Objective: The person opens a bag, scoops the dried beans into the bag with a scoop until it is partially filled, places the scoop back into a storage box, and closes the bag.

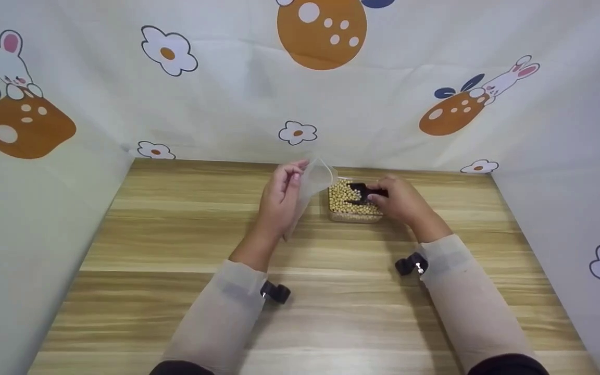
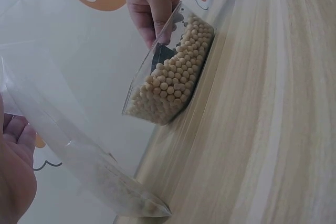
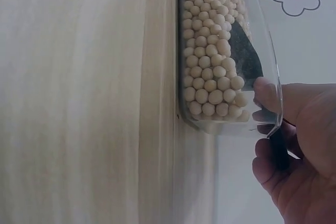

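A clear plastic box [image 1: 355, 217] holding many soybeans [image 3: 207, 61] stands on the wooden table. My right hand [image 1: 401, 200] grips the handle of a black scoop [image 1: 361, 191], whose blade sits among the beans inside the box. To the left of the box, my left hand [image 1: 279, 200] holds a translucent plastic bag [image 1: 308, 192] upright, its mouth spread apart near the top. In the left wrist view, the bag's lower end [image 2: 126, 190] has some pale contents, and its tip is close to the table.
The wood-grain table [image 1: 175, 219] is enclosed by a pale cloth [image 1: 227, 99] printed with oranges, rabbits and flowers, rising behind and on both sides. A black wrist mount [image 1: 276, 291] sits on the left sleeve, another wrist mount [image 1: 411, 264] on the right.
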### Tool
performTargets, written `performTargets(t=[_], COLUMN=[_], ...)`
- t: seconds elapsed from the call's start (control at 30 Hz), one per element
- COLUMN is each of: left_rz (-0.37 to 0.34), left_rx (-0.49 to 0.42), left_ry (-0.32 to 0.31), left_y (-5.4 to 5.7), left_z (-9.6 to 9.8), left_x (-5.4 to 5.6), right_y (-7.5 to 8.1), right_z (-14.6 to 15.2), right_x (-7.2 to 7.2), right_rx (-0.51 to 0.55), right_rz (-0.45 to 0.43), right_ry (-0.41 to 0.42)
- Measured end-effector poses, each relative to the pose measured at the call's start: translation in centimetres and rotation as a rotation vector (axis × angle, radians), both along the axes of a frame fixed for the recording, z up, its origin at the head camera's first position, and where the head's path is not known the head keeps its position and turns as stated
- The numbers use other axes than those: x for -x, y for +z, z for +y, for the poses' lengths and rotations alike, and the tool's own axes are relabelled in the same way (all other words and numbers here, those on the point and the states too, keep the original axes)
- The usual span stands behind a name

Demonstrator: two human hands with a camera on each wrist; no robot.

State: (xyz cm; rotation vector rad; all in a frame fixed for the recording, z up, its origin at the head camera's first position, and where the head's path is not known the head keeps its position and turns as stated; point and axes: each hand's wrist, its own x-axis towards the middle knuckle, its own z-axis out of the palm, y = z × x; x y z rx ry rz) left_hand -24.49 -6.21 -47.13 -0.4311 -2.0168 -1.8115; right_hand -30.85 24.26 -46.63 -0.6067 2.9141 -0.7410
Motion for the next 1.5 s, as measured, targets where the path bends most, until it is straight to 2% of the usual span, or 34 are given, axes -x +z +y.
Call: performTargets(t=[0.5, 0.73, 0.9, 1.27, 1.5], left_rz=[-0.037, -0.015, -0.015, -0.035, -0.032], left_rx=[-0.007, 0.005, 0.009, 0.014, 0.004], left_ry=[-0.010, -0.008, -0.005, -0.003, -0.003], left_y=[0.3, 0.2, 0.2, 0.2, 0.3], left_z=[0.0, 0.0, 0.0, 0.0, 0.0], left_x=[-0.2, -0.2, -0.2, -0.3, -0.4], right_y=[-1.0, -1.0, -1.2, -1.7, -1.7], right_z=[0.7, 1.4, 1.9, 2.8, 3.2], right_x=[-0.5, -0.8, -0.9, -1.2, -1.4], right_rx=[0.154, 0.188, 0.256, 0.383, 0.457], right_rz=[0.027, 0.029, 0.026, -0.031, -0.103], right_ry=[-0.071, -0.084, -0.109, -0.145, -0.178])
